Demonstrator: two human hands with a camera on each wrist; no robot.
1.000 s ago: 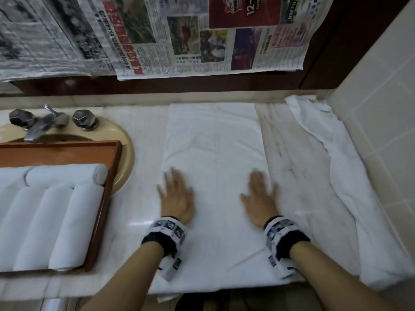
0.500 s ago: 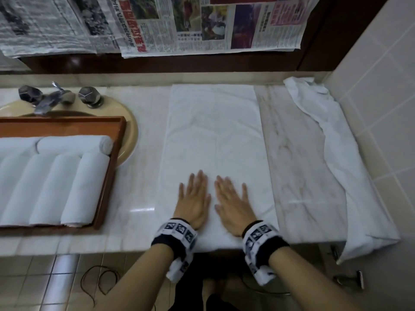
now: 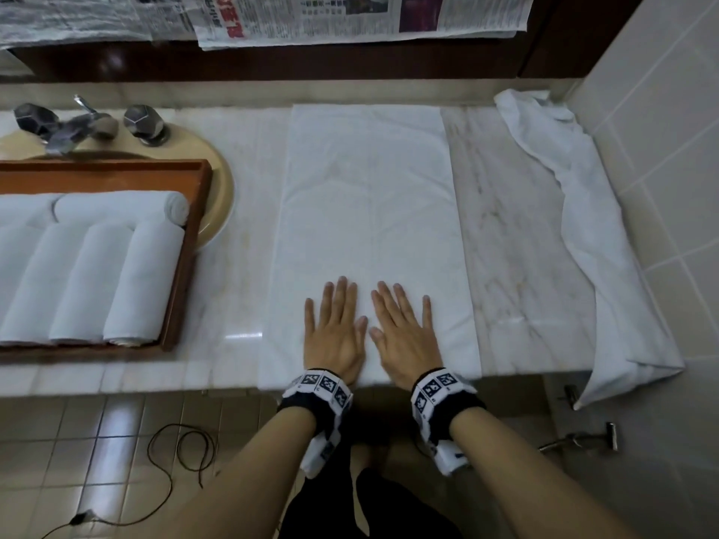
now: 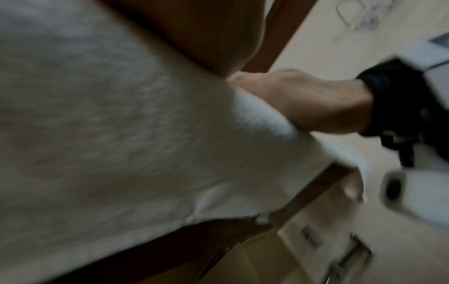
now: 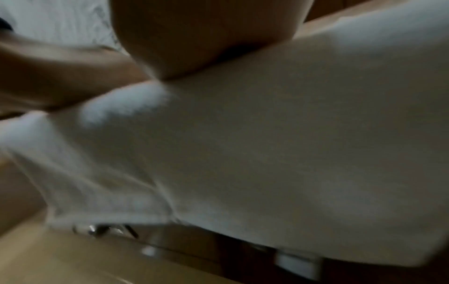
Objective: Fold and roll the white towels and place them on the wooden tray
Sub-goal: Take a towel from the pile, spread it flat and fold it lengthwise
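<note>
A white towel (image 3: 369,212) lies folded into a long strip on the marble counter, running from the back wall to the front edge. My left hand (image 3: 334,324) and right hand (image 3: 404,328) press flat on its near end, side by side, fingers straight. The wooden tray (image 3: 186,266) at the left holds several rolled white towels (image 3: 97,274). Another white towel (image 3: 583,227) lies crumpled along the right wall. Both wrist views are blurred and show towel cloth (image 4: 121,134) under each palm.
A beige sink (image 3: 218,196) with a metal tap (image 3: 74,126) lies behind the tray. Newspaper (image 3: 350,17) hangs on the wall behind. A tiled wall (image 3: 661,149) bounds the counter on the right. A thin cable (image 3: 175,457) lies on the floor tiles.
My hands have come together from apart and slid toward the towel's near end. The head view has pulled back and shows the floor.
</note>
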